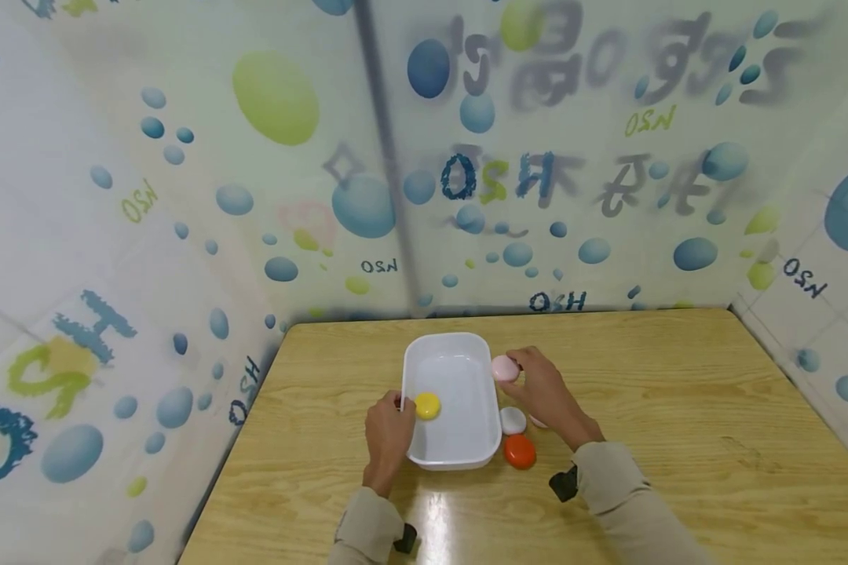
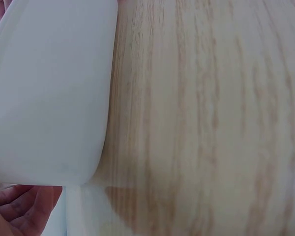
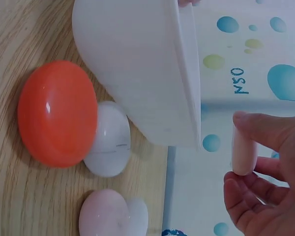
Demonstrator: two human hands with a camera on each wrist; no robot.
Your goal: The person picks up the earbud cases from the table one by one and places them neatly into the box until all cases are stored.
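A white rectangular dish point(image 1: 466, 416) stands on the wooden table, with a yellow round pebble point(image 1: 427, 406) inside near its left wall. My left hand point(image 1: 389, 428) grips the dish's left rim; its fingers point(image 2: 27, 209) show at the corner in the left wrist view. Raised beside the right rim, my right hand point(image 1: 542, 386) pinches a smooth pale-pink pebble point(image 3: 244, 150) between thumb and fingers. Below it on the table lie an orange-red pebble point(image 3: 58, 114), a white one with a grey vein point(image 3: 108, 139), a pink pebble point(image 3: 103, 215) and another pale pebble point(image 3: 138, 216) behind that.
The loose pebbles lie close along the dish's right side. The wooden table point(image 1: 678, 408) reaches back to a white wall sheet point(image 1: 608, 188) printed with blue and green drops. Similar sheets close off the left and right sides.
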